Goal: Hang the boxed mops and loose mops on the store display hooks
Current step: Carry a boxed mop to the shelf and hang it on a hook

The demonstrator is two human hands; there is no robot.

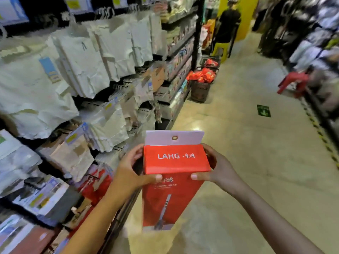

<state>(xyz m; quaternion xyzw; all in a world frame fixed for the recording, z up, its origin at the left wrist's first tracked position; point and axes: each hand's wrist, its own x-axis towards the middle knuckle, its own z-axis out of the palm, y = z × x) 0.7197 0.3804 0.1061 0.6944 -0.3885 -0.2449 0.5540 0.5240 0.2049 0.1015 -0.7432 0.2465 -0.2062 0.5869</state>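
Head view, store aisle. I see a red boxed mop [174, 173] held at the centre-bottom of the frame, over the pale floor [238, 143] and just beside the left-hand shelving [82, 110]. Its long axis runs near vertical, tilted slightly so that the lower end slopes toward the left. The upper end points away from me, down the aisle, and carries a white hang tab [174, 138] with a round eyelet; the red top face below it reads "LAHG". The front face points toward me and shows a printed mop picture near the bottom.

My left hand [132, 171] grips the box's upper left side: fingers curled around the far edge, thumb pressed flat on the front just under the top fold. My right hand [216, 169] mirrors it on the upper right side, thumb on the front, fingers wrapped behind. Both forearms rise from the lower edge of the frame, converging on the box.

The fingertips of both hands are hidden behind the box. The goods on the left shelving are blurred into pale hanging packets, and I cannot make out any hooks. Farther off stand baskets of red goods [201, 77], a red stool [293, 83] and a person in dark clothes [229, 24].
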